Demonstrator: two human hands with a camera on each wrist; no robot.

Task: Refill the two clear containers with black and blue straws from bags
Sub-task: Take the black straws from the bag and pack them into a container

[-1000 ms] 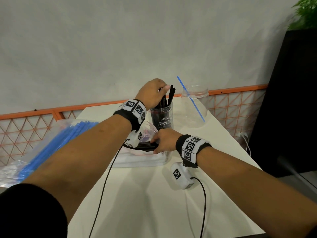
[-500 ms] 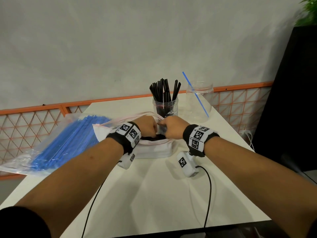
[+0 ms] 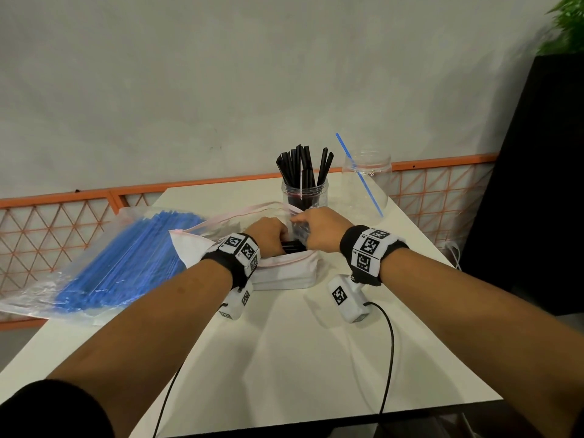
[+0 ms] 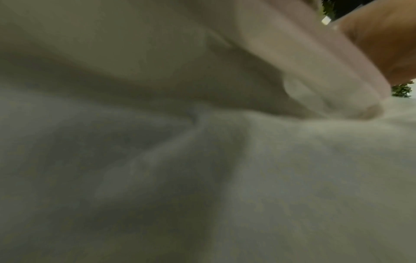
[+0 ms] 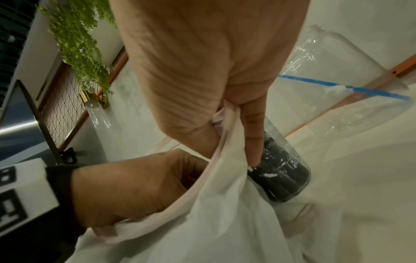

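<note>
A clear zip bag (image 3: 284, 275) lies mid-table with its mouth held wide. My left hand (image 3: 268, 235) reaches into it, fingers curled round a bundle of black straws (image 3: 294, 247). My right hand (image 3: 319, 229) pinches the bag's far rim (image 5: 227, 124) between thumb and finger and lifts it. Just behind stands a clear jar (image 3: 305, 194) full of black straws (image 3: 303, 162). To its right a second clear jar (image 3: 368, 181) holds one blue straw (image 3: 360, 175). A bag of blue straws (image 3: 126, 257) lies on the left. The left wrist view shows only blurred bag film (image 4: 202, 142).
The white table (image 3: 300, 358) ends close to my body, and its right edge lies just past the second jar. An orange lattice rail (image 3: 63, 200) runs behind it. A dark cabinet (image 3: 543, 184) stands at the right. Wrist-camera cables (image 3: 390, 343) trail over the near table.
My left hand left the top of the black-straw jar and dropped into the bag. My right hand shifted from the bag's mouth up to its far rim.
</note>
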